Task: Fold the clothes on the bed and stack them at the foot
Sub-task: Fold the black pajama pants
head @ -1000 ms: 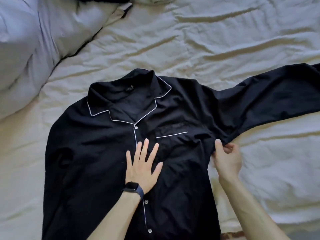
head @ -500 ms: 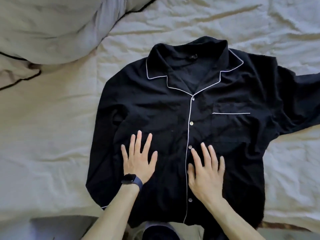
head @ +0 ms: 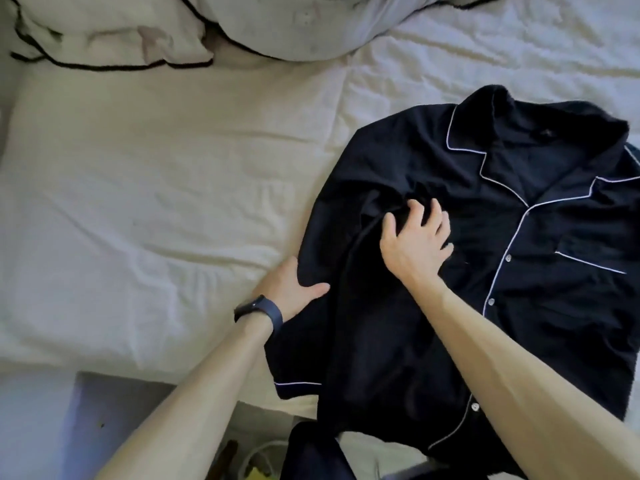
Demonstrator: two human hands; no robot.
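Observation:
A black pajama shirt point(head: 540, 237) with white piping lies face up on the bed, collar toward the far side, its hem hanging over the near edge. Its left sleeve point(head: 349, 258) is folded in over the body. My left hand point(head: 287, 289), with a dark watch on the wrist, grips the shirt's left edge; the thumb lies on top and the fingers are tucked under the cloth. My right hand point(head: 414, 239) reaches across and bunches the sleeve fabric near the armpit with curled fingers.
The cream sheet of the bed point(head: 156, 209) spreads wide to the left of the shirt. Pillows and a rumpled duvet point(head: 277, 26) lie along the far side. The bed's near edge runs across the bottom, with floor and dark cloth point(head: 311, 455) below it.
Both hands left their flat press on the shirt front and moved to its left side. The left hand now grips the edge and the right bunches the sleeve. The view swung left.

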